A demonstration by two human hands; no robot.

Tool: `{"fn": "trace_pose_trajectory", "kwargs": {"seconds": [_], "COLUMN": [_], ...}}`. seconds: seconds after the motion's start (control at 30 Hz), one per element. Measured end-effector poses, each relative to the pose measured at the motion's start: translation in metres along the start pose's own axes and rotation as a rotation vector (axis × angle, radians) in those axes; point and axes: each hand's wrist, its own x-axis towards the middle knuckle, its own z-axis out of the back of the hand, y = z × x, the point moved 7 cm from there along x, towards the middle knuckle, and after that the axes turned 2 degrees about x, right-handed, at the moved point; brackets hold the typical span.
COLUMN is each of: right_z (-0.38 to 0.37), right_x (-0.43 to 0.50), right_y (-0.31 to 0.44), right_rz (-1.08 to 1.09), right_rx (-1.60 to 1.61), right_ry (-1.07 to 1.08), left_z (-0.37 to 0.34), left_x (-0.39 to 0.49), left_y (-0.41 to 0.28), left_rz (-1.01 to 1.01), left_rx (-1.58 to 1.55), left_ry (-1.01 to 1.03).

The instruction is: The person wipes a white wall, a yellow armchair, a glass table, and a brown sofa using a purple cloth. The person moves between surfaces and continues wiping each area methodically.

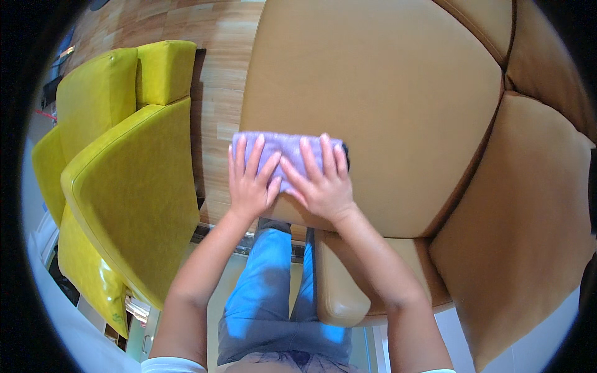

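Observation:
A folded purple cloth (287,142) lies flat on the front left part of a tan leather-look sofa seat (373,93). My left hand (249,182) rests palm down on the cloth's left half, fingers spread, with the little finger at its left edge. Over the right half, my right hand (324,182) presses in the same way, fingers apart. The two hands almost meet at the middle of the cloth. Something black shows at the cloth's right edge, partly hidden by my right fingers.
To the left stand yellow-green upholstered armchairs (135,196) on a wood-look floor (224,84). A tan sofa armrest (345,289) is near my legs on the right. Behind the seat, tan back cushions (517,210) line the right side.

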Motion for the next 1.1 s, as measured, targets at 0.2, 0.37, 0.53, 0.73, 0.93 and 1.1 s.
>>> {"fn": "trace_pose_trajectory", "kwargs": {"seconds": [0.2, 0.37, 0.53, 0.73, 0.93, 1.1], "right_z": [0.05, 0.061, 0.045, 0.04, 0.086, 0.082], "right_x": [0.123, 0.153, 0.07, 0.054, 0.141, 0.108], "right_y": [-0.092, -0.123, -0.077, -0.087, -0.177, -0.169], "right_rz": [-0.045, -0.164, -0.247, -0.163, -0.171, -0.281], "right_rx": [-0.097, -0.156, -0.015, -0.06, -0.21, -0.091], "right_ry": [-0.265, -0.358, -0.129, -0.148, -0.435, -0.404], "left_z": [0.016, 0.02, 0.004, -0.001, 0.003, -0.006], "left_x": [0.178, 0.238, 0.143, 0.13, 0.28, 0.265], "left_y": [0.012, 0.004, -0.012, -0.029, -0.04, -0.057], "left_rz": [-0.134, -0.243, -0.163, -0.13, -0.283, -0.299], "left_rx": [0.127, 0.153, 0.067, 0.116, 0.2, 0.158], "left_ry": [-0.196, -0.216, 0.003, -0.007, -0.287, -0.133]}}
